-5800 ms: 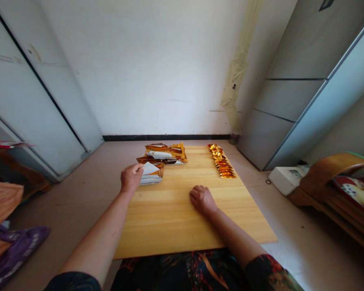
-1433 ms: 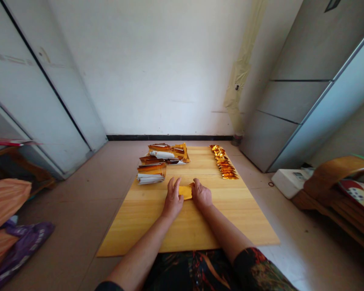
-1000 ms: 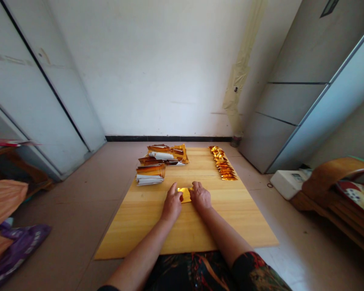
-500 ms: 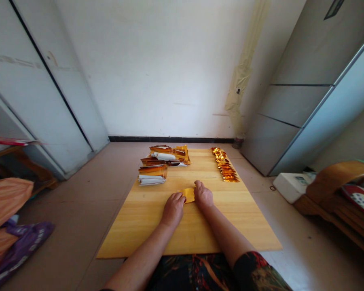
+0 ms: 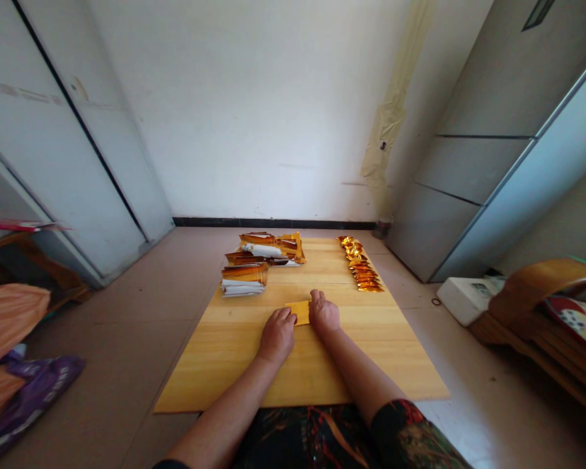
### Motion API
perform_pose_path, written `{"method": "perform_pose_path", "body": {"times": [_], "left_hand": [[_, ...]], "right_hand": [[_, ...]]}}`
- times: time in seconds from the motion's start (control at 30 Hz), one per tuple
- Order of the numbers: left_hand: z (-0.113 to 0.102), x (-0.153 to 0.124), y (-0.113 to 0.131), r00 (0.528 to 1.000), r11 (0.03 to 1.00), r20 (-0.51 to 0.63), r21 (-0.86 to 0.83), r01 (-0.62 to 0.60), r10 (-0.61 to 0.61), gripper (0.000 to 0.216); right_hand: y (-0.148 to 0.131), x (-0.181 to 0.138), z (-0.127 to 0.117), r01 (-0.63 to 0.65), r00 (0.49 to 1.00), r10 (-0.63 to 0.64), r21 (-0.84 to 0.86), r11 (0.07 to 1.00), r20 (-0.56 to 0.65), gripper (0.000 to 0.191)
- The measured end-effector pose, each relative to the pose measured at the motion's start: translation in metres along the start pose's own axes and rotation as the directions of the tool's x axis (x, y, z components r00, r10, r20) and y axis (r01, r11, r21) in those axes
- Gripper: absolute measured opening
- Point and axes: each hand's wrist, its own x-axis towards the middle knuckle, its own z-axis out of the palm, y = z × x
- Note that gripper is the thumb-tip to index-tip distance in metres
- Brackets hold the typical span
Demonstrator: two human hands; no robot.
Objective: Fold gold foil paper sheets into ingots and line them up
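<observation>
A small folded piece of gold foil paper (image 5: 300,311) lies on the wooden board (image 5: 303,365) between my two hands. My left hand (image 5: 276,334) is curled, its fingertips pressed on the paper's near left edge. My right hand (image 5: 323,314) is also curled and presses on the paper's right edge. A stack of gold and white sheets (image 5: 243,279) sits at the board's far left, with a looser pile of gold sheets (image 5: 271,247) behind it. A row of folded gold pieces (image 5: 362,271) runs along the far right of the board.
The board lies on a tiled floor. Grey cabinet doors (image 5: 53,163) stand at the left and a grey cabinet (image 5: 493,150) at the right. A white box (image 5: 466,298) and a wooden chair (image 5: 542,293) are on the right; bags (image 5: 19,384) lie at the left.
My left hand left the stack at the far left and came to the middle of the board. Both hands now press a gold sheet that has been folded smaller.
</observation>
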Motion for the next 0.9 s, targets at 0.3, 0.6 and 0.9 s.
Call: {"method": "perform_pose_path", "body": {"times": [0.3,0.6,0.9], "left_hand": [[-0.008,0.001,0.005,1.0,0.999,0.013,0.027,-0.018,0.018,0.025],[-0.01,0.006,0.004,1.0,1.0,-0.017,0.021,-0.001,0.001,0.02],[-0.008,0.011,0.003,1.0,0.999,0.015,0.05,-0.018,0.018,0.019]], "right_hand": [[-0.003,-0.002,0.003,-0.016,1.0,0.015,-0.04,0.999,-0.017,0.02],[-0.001,-0.005,-0.006,0.028,0.999,-0.029,-0.049,0.998,-0.037,0.02],[0.001,-0.009,-0.008,-0.028,0.998,0.027,-0.03,0.999,-0.053,0.023]]}}
